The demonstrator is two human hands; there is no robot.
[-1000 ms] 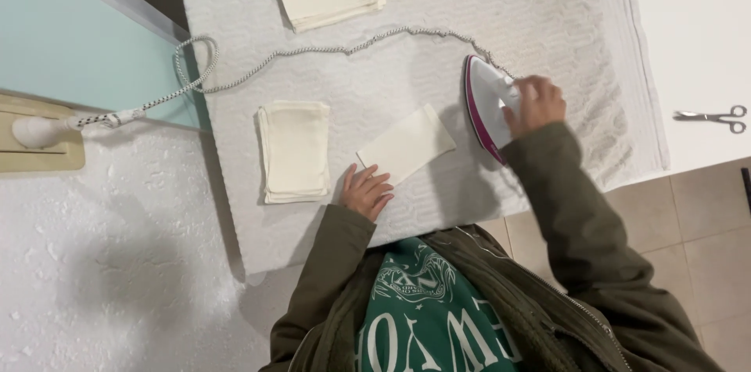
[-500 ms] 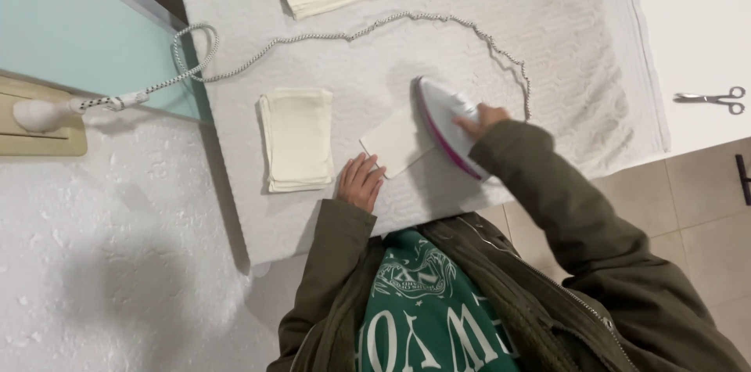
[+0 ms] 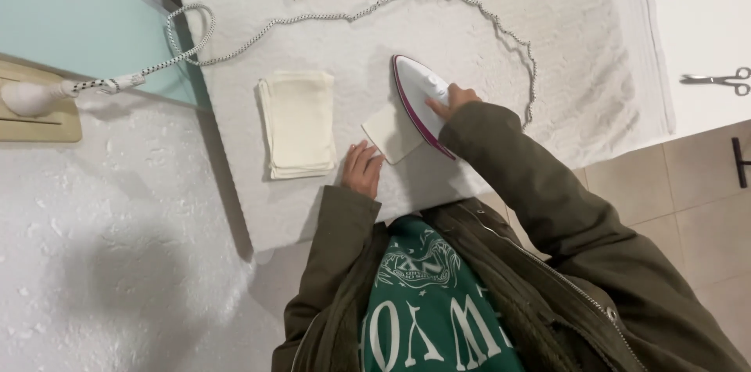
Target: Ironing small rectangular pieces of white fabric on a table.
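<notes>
Right hand (image 3: pixel 452 98) clamped on iron (image 3: pixel 418 98) over cream cloth (image 3: pixel 391 136); left hand (image 3: pixel 362 169) spread flat, touching its near-left corner.

1. Iron (image 3: pixel 418 98): white body, magenta edge along the soleplate. Sits soleplate-down on the cream cloth, nose pointing away from the person, covering the cloth's far part.
2. Cream cloth (image 3: pixel 389 137): small flat rectangle, lying askew just right of the folded cream stack (image 3: pixel 299 124); only its near corner shows beside the iron.

cloth piece (image 3: pixel 391 134) half under iron (image 3: pixel 420 98)
</notes>
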